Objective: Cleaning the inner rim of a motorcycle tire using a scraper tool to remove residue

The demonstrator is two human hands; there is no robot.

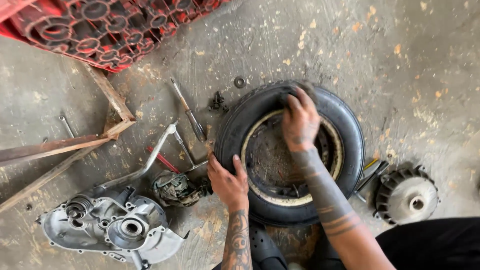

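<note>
A small black tyre (345, 125) on a dirty cream rim (260, 191) lies flat on the concrete floor. My right hand (300, 120) reaches over the far side of the tyre, fingers curled onto its inner edge with a dark rag under the fingertips. My left hand (227, 182) rests on the near left side of the tyre, fingers gripping the outer tread. Both forearms are tattooed.
A grey engine casing (112, 227) with a bent metal lever (145, 167) lies at the lower left. A screwdriver (189, 111), a red-handled tool (162, 160), a washer (239, 82), a wrench (66, 126), a finned pulley (407, 195), wooden battens (60, 145) and a red crate (100, 27) surround the tyre.
</note>
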